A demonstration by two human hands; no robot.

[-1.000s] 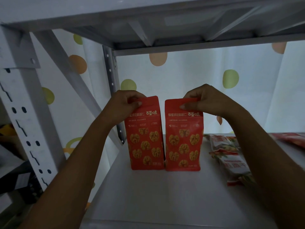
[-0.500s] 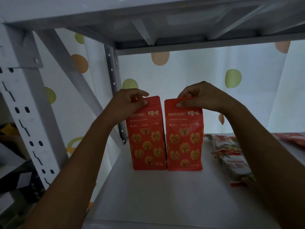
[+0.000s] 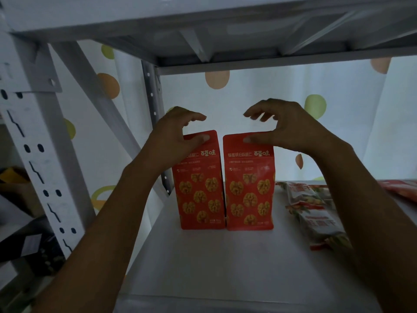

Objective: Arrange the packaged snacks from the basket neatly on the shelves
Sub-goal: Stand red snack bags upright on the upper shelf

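Note:
Two red snack bags printed with walnuts stand upright side by side on the white shelf board [image 3: 203, 267]. The left bag [image 3: 199, 190] and the right bag [image 3: 249, 190] nearly touch. My left hand [image 3: 178, 134] hovers at the left bag's top edge, fingers spread above it and thumb resting on its front. My right hand [image 3: 282, 125] is at the right bag's top in the same way, fingers lifted and apart, thumb on the front. Neither hand pinches its bag.
Flat snack packets [image 3: 316, 213] lie on the shelf right of the bags, with another red packet [image 3: 404, 190] at the far right. The shelf above [image 3: 225, 37] hangs close overhead. A perforated upright post [image 3: 33, 154] stands left; a dotted curtain is behind.
Both hands were pinching the bags' top edges; now the fingers have opened and lifted off the tops. The bags stay upright in the same place.

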